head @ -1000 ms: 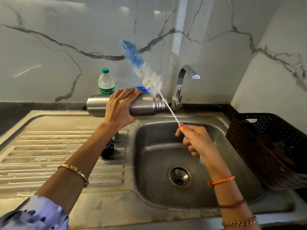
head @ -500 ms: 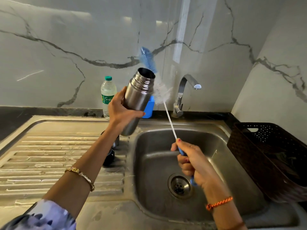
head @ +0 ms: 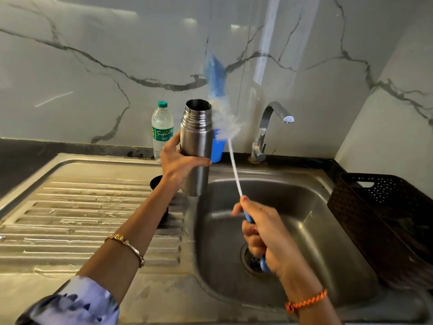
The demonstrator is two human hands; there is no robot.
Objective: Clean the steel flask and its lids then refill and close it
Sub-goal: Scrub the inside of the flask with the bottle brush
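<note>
dark tabletop (head: pixel 35 158) along the marble wall, with a steel sink (head: pixel 311 231) and ribbed drainboard (head: pixel 82 219) set into it. upright at the back: clear bottle (head: pixel 162 130) with green cap, blue cup (head: pixel 218 148) just beside the tap (head: pixel 264 134). on the drainboard: black lid (head: pixel 156 182), partly hidden. at the right edge: dark perforated basket (head: pixel 375 212).
</note>
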